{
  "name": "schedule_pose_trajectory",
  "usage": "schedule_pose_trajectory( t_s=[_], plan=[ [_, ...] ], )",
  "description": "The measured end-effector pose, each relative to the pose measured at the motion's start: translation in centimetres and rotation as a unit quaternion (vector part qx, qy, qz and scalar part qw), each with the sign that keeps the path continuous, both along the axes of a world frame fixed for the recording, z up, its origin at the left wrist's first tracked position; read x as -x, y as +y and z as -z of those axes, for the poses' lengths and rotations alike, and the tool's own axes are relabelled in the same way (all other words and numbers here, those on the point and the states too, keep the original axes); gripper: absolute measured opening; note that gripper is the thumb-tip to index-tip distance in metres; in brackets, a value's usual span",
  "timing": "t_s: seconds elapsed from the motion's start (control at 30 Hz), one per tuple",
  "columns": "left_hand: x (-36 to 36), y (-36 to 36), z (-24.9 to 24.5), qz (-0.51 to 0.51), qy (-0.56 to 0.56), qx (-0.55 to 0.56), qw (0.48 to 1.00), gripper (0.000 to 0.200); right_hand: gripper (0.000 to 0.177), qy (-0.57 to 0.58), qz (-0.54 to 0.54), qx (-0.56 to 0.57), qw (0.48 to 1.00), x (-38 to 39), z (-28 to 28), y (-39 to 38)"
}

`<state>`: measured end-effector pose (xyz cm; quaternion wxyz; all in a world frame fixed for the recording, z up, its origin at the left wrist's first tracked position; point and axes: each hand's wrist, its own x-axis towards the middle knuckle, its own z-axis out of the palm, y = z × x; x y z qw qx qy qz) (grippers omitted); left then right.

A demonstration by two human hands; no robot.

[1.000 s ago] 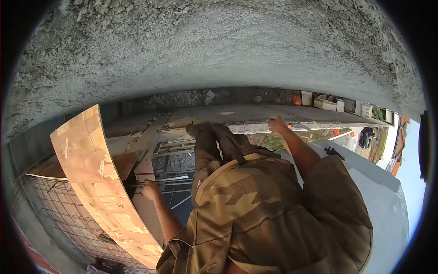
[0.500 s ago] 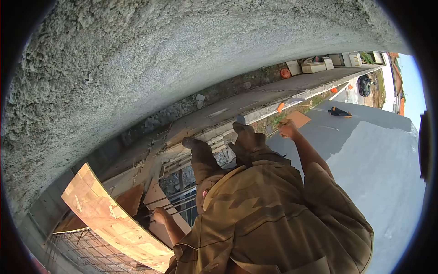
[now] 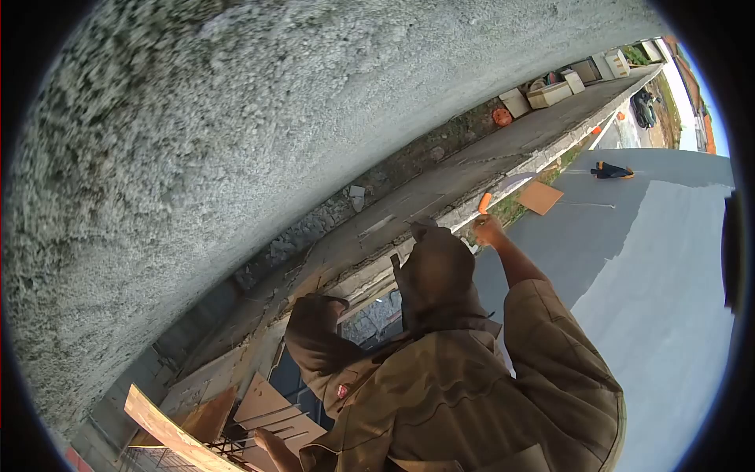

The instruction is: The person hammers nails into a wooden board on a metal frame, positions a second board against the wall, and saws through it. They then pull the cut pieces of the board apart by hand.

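My right hand (image 3: 487, 230) is closed, its curled fingers right by an orange handle (image 3: 485, 203) at the edge of the concrete ledge (image 3: 440, 185). A greyish flat piece (image 3: 515, 182) lies just beyond that handle. What the fist grips, if anything, is hidden. Low at the left, my left hand (image 3: 271, 444) has its fingers curled beside several thin dark metal rods (image 3: 292, 429) that cross a pinkish board (image 3: 271, 401). My legs (image 3: 436, 275) are bent, with the feet at the ledge.
A rough grey wall (image 3: 236, 141) fills the upper left. On the right spreads a grey surface (image 3: 661, 259), partly paler, with a black-and-orange tool (image 3: 612, 171). A brown square tile (image 3: 540, 198) lies beside the ledge. Plywood (image 3: 177, 433) stands lower left; white boxes (image 3: 549, 95) sit farther back.
The view has tilted and shifted. My right hand has moved from beside the brown tile to the orange handle. My left hand and the plywood now sit lower in view; my knees have come up.
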<state>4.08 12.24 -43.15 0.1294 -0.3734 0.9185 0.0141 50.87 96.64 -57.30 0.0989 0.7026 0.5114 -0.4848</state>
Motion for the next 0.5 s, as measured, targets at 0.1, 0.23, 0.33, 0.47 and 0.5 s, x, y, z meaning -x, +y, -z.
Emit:
schedule_pose_trajectory(
  t_s=[0.1, 0.23, 0.33, 0.47, 0.5],
  plan=[
    [0.1, 1.7, -1.4, -0.027, 0.009, -0.026, 0.999, 0.027, 0.023, -0.058, 0.011, -0.049, 0.997, -4.2, 7.4, 2.9],
    [-0.2, 6.2, -4.0, -0.053, 0.028, -0.057, 0.997, 0.022, 0.033, -0.117, 0.071, -0.095, 0.986, -8.6, 16.7, 6.7],
    [-0.4, 10.2, -5.3, -0.032, -0.021, -0.059, 0.998, 0.025, 0.06, -0.178, 0.039, -0.122, 0.976, -14.3, 27.3, 9.1],
    [-0.2, 12.7, -8.1, 0.041, -0.083, -0.086, 0.992, 0.031, 0.075, -0.208, 0.051, -0.138, 0.967, -17.8, 36.0, 12.2],
    [0.3, 12.5, -9.3, 0.078, -0.109, -0.094, 0.987, 0.033, 0.083, -0.232, 0.016, -0.066, 0.97, -17.9, 37.0, 13.3]
  ],
)
